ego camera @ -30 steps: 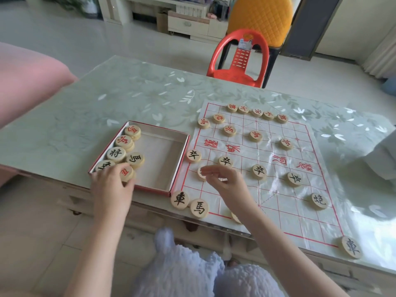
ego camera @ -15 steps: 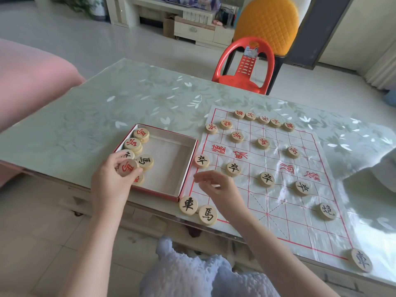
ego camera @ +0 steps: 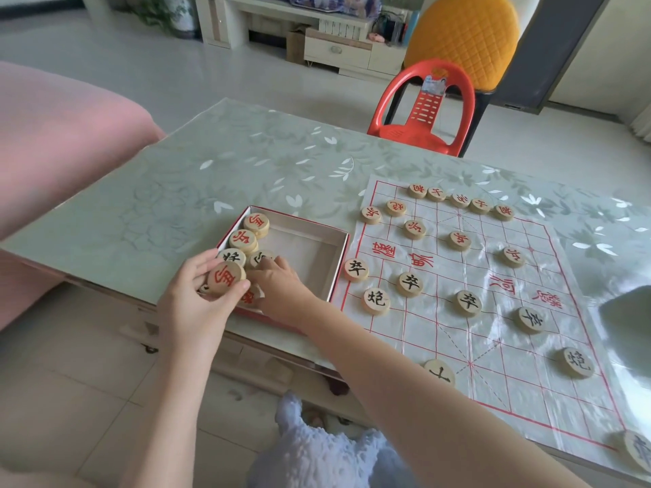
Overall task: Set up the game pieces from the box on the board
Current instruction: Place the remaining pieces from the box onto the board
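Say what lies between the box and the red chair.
In the head view, only bare leaf-patterned table lies between the box and the red chair.

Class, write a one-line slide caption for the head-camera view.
Left hand holds a red-lettered piece over the box, right hand reaches in; board partly set.

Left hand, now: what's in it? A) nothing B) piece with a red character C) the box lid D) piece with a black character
B: the left hand pinches a round wooden piece with a red character on its face, over the near-left corner of the box.
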A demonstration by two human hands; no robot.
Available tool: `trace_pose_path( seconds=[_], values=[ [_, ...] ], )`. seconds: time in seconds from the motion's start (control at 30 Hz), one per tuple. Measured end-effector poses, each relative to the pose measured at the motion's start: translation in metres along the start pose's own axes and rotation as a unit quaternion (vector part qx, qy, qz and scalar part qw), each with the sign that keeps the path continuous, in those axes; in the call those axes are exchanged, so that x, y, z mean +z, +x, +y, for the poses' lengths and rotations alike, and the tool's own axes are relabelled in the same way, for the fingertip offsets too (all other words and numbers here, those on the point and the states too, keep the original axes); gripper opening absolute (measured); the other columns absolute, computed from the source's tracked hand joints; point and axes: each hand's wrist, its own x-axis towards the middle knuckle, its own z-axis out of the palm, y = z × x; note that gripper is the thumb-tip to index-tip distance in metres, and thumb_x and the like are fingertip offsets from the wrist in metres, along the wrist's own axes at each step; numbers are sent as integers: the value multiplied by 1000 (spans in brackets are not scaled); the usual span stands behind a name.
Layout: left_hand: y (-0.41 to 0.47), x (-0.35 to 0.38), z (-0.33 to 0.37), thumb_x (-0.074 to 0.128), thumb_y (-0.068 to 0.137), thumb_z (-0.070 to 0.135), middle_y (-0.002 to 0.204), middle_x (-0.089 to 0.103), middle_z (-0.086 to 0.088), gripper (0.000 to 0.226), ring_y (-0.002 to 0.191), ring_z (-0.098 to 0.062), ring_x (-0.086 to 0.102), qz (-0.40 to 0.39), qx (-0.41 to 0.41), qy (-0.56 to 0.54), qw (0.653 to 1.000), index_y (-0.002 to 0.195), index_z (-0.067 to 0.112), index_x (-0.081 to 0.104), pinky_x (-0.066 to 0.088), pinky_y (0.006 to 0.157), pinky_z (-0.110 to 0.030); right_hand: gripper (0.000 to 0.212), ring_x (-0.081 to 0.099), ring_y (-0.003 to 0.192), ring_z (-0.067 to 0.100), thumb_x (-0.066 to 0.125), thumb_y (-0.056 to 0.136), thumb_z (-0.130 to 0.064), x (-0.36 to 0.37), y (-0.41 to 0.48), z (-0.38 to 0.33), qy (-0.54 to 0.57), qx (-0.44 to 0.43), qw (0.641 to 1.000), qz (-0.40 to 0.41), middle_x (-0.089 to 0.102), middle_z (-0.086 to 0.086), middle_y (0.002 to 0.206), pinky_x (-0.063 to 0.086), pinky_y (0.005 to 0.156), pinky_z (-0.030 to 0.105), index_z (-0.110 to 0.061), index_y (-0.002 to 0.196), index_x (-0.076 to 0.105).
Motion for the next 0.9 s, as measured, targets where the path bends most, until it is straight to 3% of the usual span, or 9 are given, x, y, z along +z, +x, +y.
trace_pose_path(
  seconds=[0.07, 0.23, 0.37, 0.53, 0.63, 0.7, 0.77, 0.83, 0.9],
  values=[
    [-1, 0, -1, 78, 67, 4, 108, 64, 5, 55, 104, -9, 62, -4, 14, -1, 1000, 98, 44, 56, 50, 93, -38, 40, 33, 114, 33, 50, 86, -8, 0, 1, -1, -31, -7, 999, -9, 42, 16, 124, 31, 96, 39, -14, 125, 54],
    [-3, 2, -4, 79, 66, 3, 109, 65, 5, 59, 104, -9, 63, -9, 27, -8, 1000, 97, 48, 56, 51, 91, -39, 44, 33, 115, 33, 56, 83, -11, 5, 4, 5, -55, -15, 998, 4, 38, 15, 126, 32, 99, 40, -13, 126, 51],
    [-8, 5, 2, 78, 67, 4, 110, 64, 5, 57, 103, -6, 62, -22, 31, 0, 999, 103, 42, 56, 50, 91, -33, 51, 37, 115, 31, 67, 80, -22, 1, -7, 12, 31, -2, 998, 49, 44, 15, 125, 34, 101, 40, -7, 125, 50],
    [-16, 21, 18, 79, 67, 5, 110, 65, 4, 54, 99, 8, 60, -50, 43, 21, 998, 113, 27, 59, 51, 89, -22, 52, 44, 106, 22, 73, 75, -24, -27, -51, 36, 156, 56, 978, 129, 53, 9, 116, 38, 89, 27, -9, 120, 53],
    [-22, 47, 30, 79, 67, 7, 111, 66, 3, 54, 105, -6, 62, -90, 48, 21, 995, 114, 26, 58, 51, 94, -35, 48, 46, 99, 18, 73, 76, -22, -51, -87, 66, 176, 73, 968, 163, 54, 6, 112, 35, 81, 20, -11, 118, 54],
    [-29, 67, 41, 79, 68, 9, 111, 65, 3, 54, 106, -9, 61, -120, 48, 24, 991, 115, 24, 58, 49, 95, -36, 46, 46, 91, 14, 74, 75, -21, -66, -111, 86, 190, 91, 959, 188, 55, 2, 110, 35, 73, 12, -13, 116, 55],
    [-37, 89, 52, 79, 68, 10, 111, 64, 4, 54, 105, -6, 60, -147, 60, 21, 987, 116, 24, 57, 48, 94, -26, 46, 48, 87, 12, 75, 74, -21, -79, -135, 105, 199, 113, 951, 209, 55, 0, 110, 36, 70, 7, -14, 115, 55],
    [-47, 111, 64, 79, 68, 10, 107, 64, 7, 54, 101, -4, 60, -168, 76, 27, 982, 116, 24, 58, 47, 84, -9, 47, 48, 86, 9, 75, 73, -22, -89, -158, 124, 204, 133, 943, 224, 55, -2, 110, 37, 70, 7, -17, 116, 56],
    [-56, 135, 73, 79, 68, 9, 104, 63, 10, 54, 96, -3, 61, -192, 72, 18, 979, 114, 25, 58, 45, 76, -2, 47, 48, 84, 7, 76, 72, -21, -99, -179, 146, 218, 165, 931, 241, 55, -4, 110, 38, 70, 9, -19, 115, 56]
  ],
)
